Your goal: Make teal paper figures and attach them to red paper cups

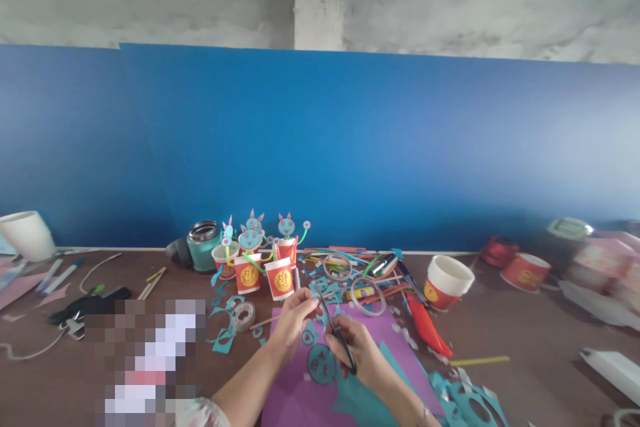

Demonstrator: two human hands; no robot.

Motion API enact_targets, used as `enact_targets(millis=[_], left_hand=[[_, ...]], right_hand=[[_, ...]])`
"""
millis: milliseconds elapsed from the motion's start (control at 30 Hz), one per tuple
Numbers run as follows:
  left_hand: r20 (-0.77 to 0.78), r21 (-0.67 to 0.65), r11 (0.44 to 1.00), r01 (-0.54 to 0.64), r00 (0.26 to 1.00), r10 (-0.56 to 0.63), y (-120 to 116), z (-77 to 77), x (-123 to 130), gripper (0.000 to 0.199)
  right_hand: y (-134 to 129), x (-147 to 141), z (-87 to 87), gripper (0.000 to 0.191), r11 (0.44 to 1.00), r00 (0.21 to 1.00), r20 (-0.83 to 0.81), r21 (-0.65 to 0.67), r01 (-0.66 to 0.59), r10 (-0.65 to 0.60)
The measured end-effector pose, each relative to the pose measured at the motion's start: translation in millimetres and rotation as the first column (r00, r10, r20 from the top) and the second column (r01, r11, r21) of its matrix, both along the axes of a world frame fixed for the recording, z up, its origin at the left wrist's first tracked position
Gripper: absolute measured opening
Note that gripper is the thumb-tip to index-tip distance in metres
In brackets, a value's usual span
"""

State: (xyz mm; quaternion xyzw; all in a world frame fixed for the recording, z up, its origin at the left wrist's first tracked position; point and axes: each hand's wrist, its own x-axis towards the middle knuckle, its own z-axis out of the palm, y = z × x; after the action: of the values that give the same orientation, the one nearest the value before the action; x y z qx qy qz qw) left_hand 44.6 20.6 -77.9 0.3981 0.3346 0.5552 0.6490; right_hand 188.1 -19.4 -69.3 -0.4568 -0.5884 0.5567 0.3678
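Two hands (294, 317) (363, 352), one pair of scissors (343, 348)

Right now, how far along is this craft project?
Blue animal faces already stand above red paper cups. The right hand holds scissors near the left hand; any piece pinched there is too small to tell. Seemingly left: the round blue face loose on purple paper, not mounted on a cup.

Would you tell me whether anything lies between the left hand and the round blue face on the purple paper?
Yes: a small blue disc lies between the left hand and the round blue face. It looks like flat paper, so it would probably hardly hinder a reach from above.
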Motion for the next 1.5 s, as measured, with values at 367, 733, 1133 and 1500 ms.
enact_targets(millis=[367, 733, 1133, 1500], left_hand=[[0.029, -0.061, 0.991, 0.119, 0.993, -0.117, -3.2, 4.7, -1.3, 0.023], [0.084, -0.07, 0.995, 0.076, 0.994, -0.07, 0.7, -0.2, -2.1, 0.021], [0.121, -0.067, 0.992, 0.11, 0.987, -0.101, -0.3, 1.9, -3.6, 0.018], [0.134, -0.052, 0.99, 0.128, 0.984, -0.12, -0.9, 1.6, -3.8, 0.015]], right_hand=[[-2.3, 2.8, 0.0, 0.037, 0.999, 0.997, -0.075, 0.024, -0.027, 0.029], [-3.6, 2.7, 4.4, 0.031, 1.0, 0.997, -0.068, 0.008, -0.029, 0.03], [-1.2, 4.9, -2.6, 0.033, 0.999, 0.996, -0.071, -0.001, -0.049, 0.049], [-2.3, 4.4, -1.4, 0.028, 0.998, 0.998, -0.042, 0.019, -0.054, 0.055]])
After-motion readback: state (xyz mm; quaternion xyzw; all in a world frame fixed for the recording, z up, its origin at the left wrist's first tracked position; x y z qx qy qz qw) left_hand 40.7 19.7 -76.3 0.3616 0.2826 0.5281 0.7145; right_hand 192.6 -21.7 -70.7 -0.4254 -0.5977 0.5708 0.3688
